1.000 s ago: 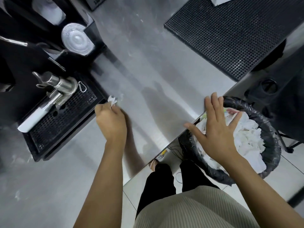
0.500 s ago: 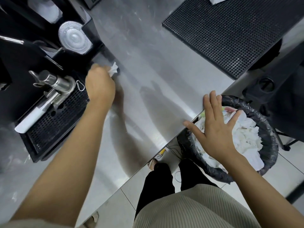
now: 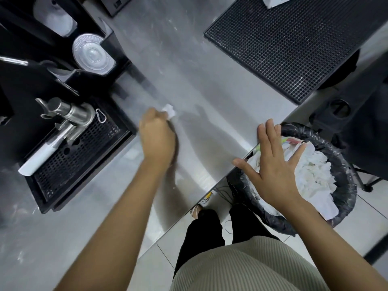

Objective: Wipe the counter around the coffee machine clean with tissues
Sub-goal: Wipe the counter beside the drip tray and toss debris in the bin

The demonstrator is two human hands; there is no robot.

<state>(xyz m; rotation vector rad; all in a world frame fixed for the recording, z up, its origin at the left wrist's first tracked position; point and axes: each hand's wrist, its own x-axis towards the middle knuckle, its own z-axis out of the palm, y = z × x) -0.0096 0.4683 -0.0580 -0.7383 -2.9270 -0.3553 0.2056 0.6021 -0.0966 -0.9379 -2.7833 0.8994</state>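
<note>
My left hand (image 3: 157,137) is closed around a small crumpled white tissue (image 3: 169,110) and presses it onto the steel counter (image 3: 210,97), just right of the coffee machine's black drip tray (image 3: 69,156). Only a corner of the tissue pokes out past my fingers. A steel portafilter (image 3: 71,120) with a white handle sits over the tray. My right hand (image 3: 270,164) is spread flat with fingers apart at the counter's front edge, above the bin, and holds nothing.
A black-lined bin (image 3: 346,164) full of used white tissues stands below the counter edge on the right. A black rubber bar mat (image 3: 294,45) covers the far right of the counter. A stack of clear lids (image 3: 92,54) sits behind the machine.
My left hand swept with the tissue from the tray's corner up along the machine's side, then back toward me and to the right. My right hand stayed at the counter edge.
</note>
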